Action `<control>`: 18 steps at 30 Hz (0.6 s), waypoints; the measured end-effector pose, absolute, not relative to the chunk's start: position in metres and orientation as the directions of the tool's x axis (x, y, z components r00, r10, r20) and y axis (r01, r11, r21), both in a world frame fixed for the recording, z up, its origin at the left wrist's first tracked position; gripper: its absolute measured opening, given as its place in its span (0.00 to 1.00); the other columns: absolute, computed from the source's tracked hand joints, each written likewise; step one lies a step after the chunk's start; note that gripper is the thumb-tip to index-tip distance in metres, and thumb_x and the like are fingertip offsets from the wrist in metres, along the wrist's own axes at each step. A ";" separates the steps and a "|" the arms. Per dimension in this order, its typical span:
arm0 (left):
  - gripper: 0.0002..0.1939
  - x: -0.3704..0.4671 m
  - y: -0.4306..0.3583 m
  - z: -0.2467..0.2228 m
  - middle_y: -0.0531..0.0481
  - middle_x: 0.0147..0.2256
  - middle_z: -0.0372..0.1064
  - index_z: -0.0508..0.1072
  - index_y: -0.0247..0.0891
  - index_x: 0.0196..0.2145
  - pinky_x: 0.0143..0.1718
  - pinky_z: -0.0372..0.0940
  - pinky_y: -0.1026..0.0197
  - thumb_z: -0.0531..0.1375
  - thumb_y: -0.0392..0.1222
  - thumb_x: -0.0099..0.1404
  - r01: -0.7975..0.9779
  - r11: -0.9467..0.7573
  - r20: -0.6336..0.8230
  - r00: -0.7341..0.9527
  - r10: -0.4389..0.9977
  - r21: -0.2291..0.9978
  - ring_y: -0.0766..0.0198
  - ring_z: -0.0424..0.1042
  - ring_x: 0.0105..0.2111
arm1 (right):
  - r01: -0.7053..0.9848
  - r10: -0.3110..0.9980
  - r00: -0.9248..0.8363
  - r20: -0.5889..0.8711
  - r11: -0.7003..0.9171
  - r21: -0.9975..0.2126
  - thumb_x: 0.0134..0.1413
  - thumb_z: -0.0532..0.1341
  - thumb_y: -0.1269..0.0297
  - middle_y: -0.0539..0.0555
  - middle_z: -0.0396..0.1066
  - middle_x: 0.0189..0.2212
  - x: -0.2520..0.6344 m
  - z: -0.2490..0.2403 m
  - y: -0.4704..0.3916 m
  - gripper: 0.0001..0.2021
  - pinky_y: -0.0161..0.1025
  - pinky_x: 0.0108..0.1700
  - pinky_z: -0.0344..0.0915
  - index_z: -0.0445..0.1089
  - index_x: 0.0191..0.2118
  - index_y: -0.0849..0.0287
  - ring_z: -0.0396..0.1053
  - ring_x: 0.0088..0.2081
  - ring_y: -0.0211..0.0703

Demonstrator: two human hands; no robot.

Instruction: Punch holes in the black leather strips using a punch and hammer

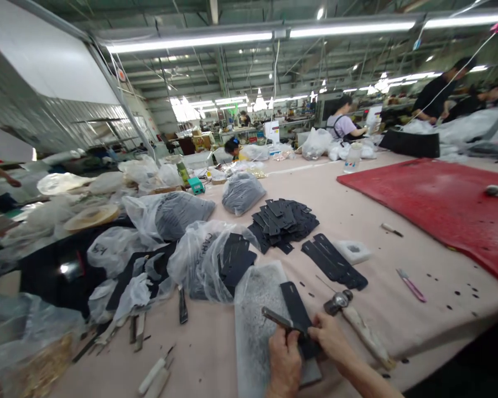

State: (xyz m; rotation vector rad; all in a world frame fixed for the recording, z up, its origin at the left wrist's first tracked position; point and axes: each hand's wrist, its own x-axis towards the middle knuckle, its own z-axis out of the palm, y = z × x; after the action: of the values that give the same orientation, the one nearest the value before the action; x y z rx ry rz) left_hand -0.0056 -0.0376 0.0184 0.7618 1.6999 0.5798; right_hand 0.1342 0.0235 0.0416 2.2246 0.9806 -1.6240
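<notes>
My left hand (284,356) is closed around a metal punch (276,317) that lies slanted above a black strip (294,301). The strip rests on a speckled grey-white board (257,309). My right hand (330,336) is closed at the strip's right edge, fingertips close to the punch's far end; whether they touch the punch too I cannot tell. A hammer (365,331) with a metal head and pale handle lies to the right of my right hand. Beyond it, several black strips (332,262) lie stacked beside a white block (352,251).
Farther back is a heap of black pieces (284,221). Plastic bags (207,260) of dark pieces crowd the left. A red mat (448,199) covers the right side. A pink-handled tool (411,286), pale-handled tools (155,376) and small black discs lie about. Other people work in the background.
</notes>
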 end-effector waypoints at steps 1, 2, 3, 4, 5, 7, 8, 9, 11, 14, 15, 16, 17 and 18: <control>0.20 -0.009 -0.037 0.017 0.42 0.31 0.74 0.76 0.34 0.35 0.33 0.67 0.58 0.50 0.50 0.65 0.166 0.673 -0.647 -0.187 0.739 0.721 0.57 0.74 0.31 | 0.598 0.386 0.152 -0.910 -0.769 -0.226 0.41 0.54 0.67 0.53 0.64 0.24 0.132 0.042 0.028 0.05 0.35 0.31 0.56 0.62 0.28 0.62 0.62 0.28 0.39; 0.21 -0.012 -0.036 0.016 0.41 0.32 0.74 0.77 0.34 0.35 0.34 0.68 0.58 0.50 0.52 0.65 0.148 0.674 -0.641 -0.219 0.736 0.723 0.57 0.74 0.32 | 0.585 0.390 0.130 -0.912 -0.773 -0.247 0.41 0.55 0.68 0.52 0.63 0.24 0.129 0.044 0.035 0.05 0.34 0.30 0.56 0.62 0.28 0.63 0.61 0.28 0.38; 0.22 -0.016 -0.034 0.016 0.41 0.33 0.74 0.77 0.33 0.36 0.36 0.69 0.57 0.51 0.53 0.64 0.139 0.675 -0.632 -0.254 0.732 0.725 0.56 0.75 0.33 | 0.589 0.399 0.104 -0.911 -0.763 -0.267 0.41 0.55 0.68 0.52 0.63 0.24 0.124 0.045 0.044 0.05 0.33 0.30 0.55 0.63 0.28 0.63 0.61 0.28 0.37; 0.23 -0.020 -0.030 0.016 0.40 0.34 0.74 0.77 0.33 0.36 0.38 0.69 0.56 0.52 0.55 0.63 0.134 0.676 -0.623 -0.293 0.725 0.724 0.55 0.75 0.35 | 0.607 0.409 0.074 -0.910 -0.742 -0.284 0.42 0.55 0.69 0.52 0.64 0.24 0.118 0.046 0.055 0.05 0.33 0.30 0.54 0.64 0.28 0.64 0.60 0.28 0.36; 0.24 -0.024 -0.025 0.016 0.39 0.35 0.74 0.77 0.33 0.36 0.40 0.69 0.55 0.53 0.56 0.62 0.123 0.684 -0.622 -0.326 0.712 0.719 0.54 0.75 0.37 | 0.634 0.403 0.046 -0.914 -0.719 -0.285 0.41 0.56 0.70 0.52 0.64 0.24 0.111 0.045 0.067 0.05 0.32 0.29 0.54 0.65 0.28 0.65 0.61 0.28 0.36; 0.25 -0.032 -0.012 0.015 0.38 0.39 0.74 0.77 0.33 0.35 0.45 0.69 0.53 0.55 0.60 0.59 0.067 0.714 -0.644 -0.381 0.664 0.697 0.51 0.75 0.41 | 0.748 0.448 0.001 -0.894 -0.593 -0.297 0.42 0.55 0.72 0.53 0.67 0.24 0.097 0.038 0.094 0.05 0.32 0.30 0.54 0.67 0.29 0.66 0.62 0.29 0.35; 0.26 -0.037 -0.006 0.014 0.38 0.39 0.74 0.77 0.33 0.36 0.45 0.68 0.53 0.56 0.61 0.58 0.023 0.738 -0.669 -0.405 0.623 0.674 0.51 0.74 0.43 | 0.764 0.444 -0.010 -0.896 -0.575 -0.293 0.43 0.56 0.73 0.52 0.68 0.25 0.092 0.032 0.106 0.06 0.31 0.30 0.54 0.68 0.30 0.65 0.63 0.28 0.35; 0.27 -0.042 0.001 0.012 0.39 0.39 0.74 0.76 0.33 0.38 0.44 0.68 0.53 0.57 0.61 0.57 -0.037 0.766 -0.706 -0.419 0.571 0.642 0.51 0.74 0.42 | 0.774 0.443 -0.003 -0.896 -0.566 -0.283 0.41 0.56 0.74 0.52 0.68 0.25 0.089 0.026 0.118 0.07 0.32 0.30 0.54 0.69 0.30 0.65 0.63 0.28 0.35; 0.29 -0.055 0.010 0.005 0.39 0.38 0.74 0.74 0.31 0.39 0.41 0.69 0.54 0.55 0.62 0.57 -0.190 0.787 -0.759 -0.466 0.455 0.588 0.53 0.75 0.37 | 0.804 0.465 0.024 -0.885 -0.534 -0.259 0.38 0.57 0.76 0.53 0.69 0.25 0.087 0.015 0.136 0.08 0.33 0.30 0.52 0.71 0.28 0.64 0.63 0.29 0.37; 0.27 -0.078 0.013 -0.005 0.40 0.33 0.74 0.73 0.32 0.35 0.41 0.67 0.55 0.55 0.62 0.56 -0.113 0.842 -0.746 -0.535 0.396 0.528 0.54 0.74 0.36 | 0.805 0.506 0.044 -0.861 -0.528 -0.269 0.38 0.57 0.77 0.53 0.69 0.25 0.092 0.007 0.158 0.08 0.33 0.30 0.52 0.72 0.27 0.64 0.63 0.30 0.38; 0.27 -0.084 0.011 -0.007 0.41 0.31 0.73 0.73 0.33 0.33 0.41 0.66 0.54 0.55 0.63 0.54 -0.038 0.870 -0.756 -0.516 0.404 0.491 0.54 0.74 0.35 | 0.793 0.521 0.051 -0.852 -0.539 -0.283 0.40 0.58 0.77 0.53 0.69 0.25 0.092 0.006 0.167 0.07 0.32 0.30 0.54 0.72 0.28 0.65 0.64 0.30 0.37; 0.27 -0.088 0.009 -0.009 0.41 0.30 0.73 0.73 0.34 0.30 0.39 0.66 0.54 0.55 0.63 0.52 0.062 0.888 -0.757 -0.499 0.423 0.455 0.52 0.73 0.35 | 0.778 0.539 0.060 -0.840 -0.552 -0.299 0.42 0.58 0.76 0.53 0.70 0.26 0.092 0.004 0.177 0.07 0.31 0.30 0.55 0.72 0.30 0.66 0.64 0.30 0.36; 0.27 -0.090 0.006 -0.010 0.40 0.29 0.72 0.72 0.35 0.28 0.38 0.65 0.53 0.54 0.64 0.50 0.140 0.893 -0.762 -0.476 0.440 0.429 0.51 0.73 0.35 | 0.762 0.559 0.072 -0.826 -0.565 -0.316 0.45 0.58 0.74 0.53 0.70 0.27 0.092 0.001 0.190 0.07 0.30 0.30 0.56 0.72 0.32 0.66 0.65 0.29 0.35; 0.27 -0.090 0.003 -0.010 0.40 0.30 0.72 0.72 0.35 0.27 0.38 0.64 0.53 0.53 0.64 0.49 0.204 0.888 -0.765 -0.452 0.458 0.412 0.49 0.72 0.35 | 0.748 0.582 0.085 -0.808 -0.573 -0.335 0.49 0.58 0.72 0.53 0.71 0.28 0.091 -0.003 0.206 0.08 0.29 0.30 0.57 0.73 0.35 0.67 0.65 0.30 0.34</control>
State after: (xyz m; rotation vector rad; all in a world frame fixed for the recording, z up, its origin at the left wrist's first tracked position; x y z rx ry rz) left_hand -0.0904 0.0027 -0.0096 0.4784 2.0489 0.3195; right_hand 0.0907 0.2060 -0.0028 2.1858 1.3570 -1.4965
